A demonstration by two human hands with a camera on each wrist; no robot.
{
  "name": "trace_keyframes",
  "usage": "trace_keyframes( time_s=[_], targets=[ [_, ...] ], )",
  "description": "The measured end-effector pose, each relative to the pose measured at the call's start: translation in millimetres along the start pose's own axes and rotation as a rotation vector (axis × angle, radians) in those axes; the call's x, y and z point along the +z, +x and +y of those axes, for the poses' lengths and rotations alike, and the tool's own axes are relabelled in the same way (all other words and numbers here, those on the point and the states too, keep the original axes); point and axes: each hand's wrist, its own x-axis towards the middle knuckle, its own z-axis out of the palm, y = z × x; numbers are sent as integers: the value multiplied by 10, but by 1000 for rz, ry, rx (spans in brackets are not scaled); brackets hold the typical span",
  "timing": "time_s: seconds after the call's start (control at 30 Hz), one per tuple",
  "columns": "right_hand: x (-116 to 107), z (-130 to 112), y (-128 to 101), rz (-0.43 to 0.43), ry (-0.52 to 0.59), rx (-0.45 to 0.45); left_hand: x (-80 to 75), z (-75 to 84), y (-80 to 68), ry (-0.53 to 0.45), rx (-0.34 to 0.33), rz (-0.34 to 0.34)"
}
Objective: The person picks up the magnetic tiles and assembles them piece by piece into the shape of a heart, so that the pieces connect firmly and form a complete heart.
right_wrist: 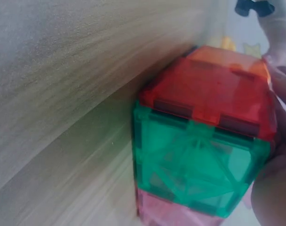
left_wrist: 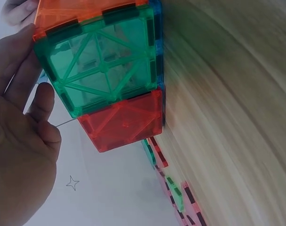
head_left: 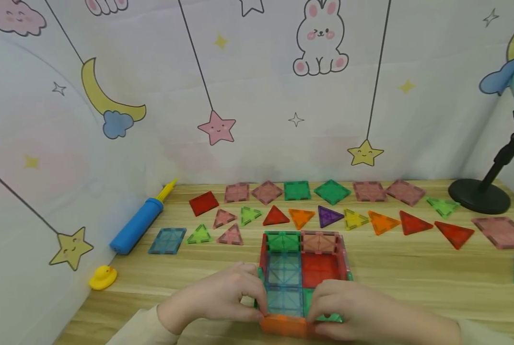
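Note:
A low open box of translucent magnetic tiles stands on the table, its floor made of blue, red and green squares. My left hand (head_left: pixel 227 294) is at the front left corner, fingertips pinching the edge of an orange square tile (head_left: pixel 283 325) in the front wall. Opposite it, my right hand (head_left: pixel 347 306) grips a red square tile (right_wrist: pixel 204 89) at the front right, thumb outside the wall. Green tiles (left_wrist: pixel 103 61) (right_wrist: pixel 194 160) form the side walls nearest the hands. A red tile (left_wrist: pixel 126 122) continues the left wall; the back wall has a green tile (head_left: pixel 283 242) and a pink tile (head_left: pixel 320 243).
Rows of loose square and triangular tiles lie behind the box, among them a purple triangle (head_left: pixel 329 216). On the left are a blue tile (head_left: pixel 167 240), a blue pump (head_left: pixel 137 226) and a yellow rubber duck (head_left: pixel 103 278). A black stand (head_left: pixel 480 195) is at the back right.

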Motion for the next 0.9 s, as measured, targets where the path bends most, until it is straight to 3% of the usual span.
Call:
trace_keyframes(
  time_s=[0.1, 0.2, 0.37, 0.47, 0.6, 0.7, 0.83, 0.9],
  targets=[
    [13, 5, 10, -4, -12, -25, -8, 21, 13, 19, -4, -7],
    [-2, 6, -1, 4, 4, 9, -12, 25, 17, 20, -4, -7],
    [-159, 84, -125, 118, 13, 67, -18, -35, -29, -64, -52, 53],
    [-379, 157, -308, 162, -61, 226, -60, -110, -72, -103, -131, 143],
    [-719, 303, -639, 112, -158, 557, -136, -257, -163, -112, -317, 231],
    [-939, 474, -922, 50, -220, 756, -178, -418, -292, -127, -467, 242],
    [-1193, 717, -1389, -43, -345, 959, -218, -673, -522, -101, -629, 250],
    [-1286, 841, -1676, -66, -404, 996, -236, -790, -659, -72, -716, 254]
  ],
)
